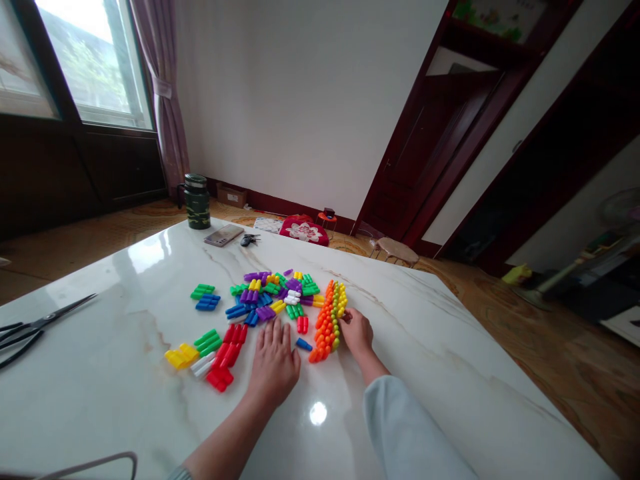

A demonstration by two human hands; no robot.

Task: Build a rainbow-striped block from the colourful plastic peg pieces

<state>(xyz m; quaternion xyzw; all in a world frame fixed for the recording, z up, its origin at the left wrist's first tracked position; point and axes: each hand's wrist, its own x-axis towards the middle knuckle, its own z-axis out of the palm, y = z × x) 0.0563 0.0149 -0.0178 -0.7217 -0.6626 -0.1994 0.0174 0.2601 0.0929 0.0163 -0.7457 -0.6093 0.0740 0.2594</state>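
Note:
My left hand (pixel 274 360) lies palm down on the white table, fingers stretched out toward a pile of coloured plastic building pieces (pixel 270 297). A blue piece (pixel 303 345) lies just right of its thumb, and a small red piece (pixel 303 325) sits a little farther off. Red pieces (pixel 230 350) are left of this hand. On the right, a beaded piece (pixel 327 323) has rows of orange, yellow-green and yellow round beads. My right hand (pixel 357 331) has its fingers curled at the beaded piece's right edge, closed on it; the fingertips are partly hidden.
Yellow pieces (pixel 181 356), green pieces (pixel 207 342) and blue pieces (pixel 208 303) lie to the left. Scissors (pixel 43 327) rest at the table's left side. Toward the far corner are a dark green flask (pixel 197 202), a phone (pixel 223 235) and keys (pixel 249 240). A stool (pixel 397 251) stands beyond the table.

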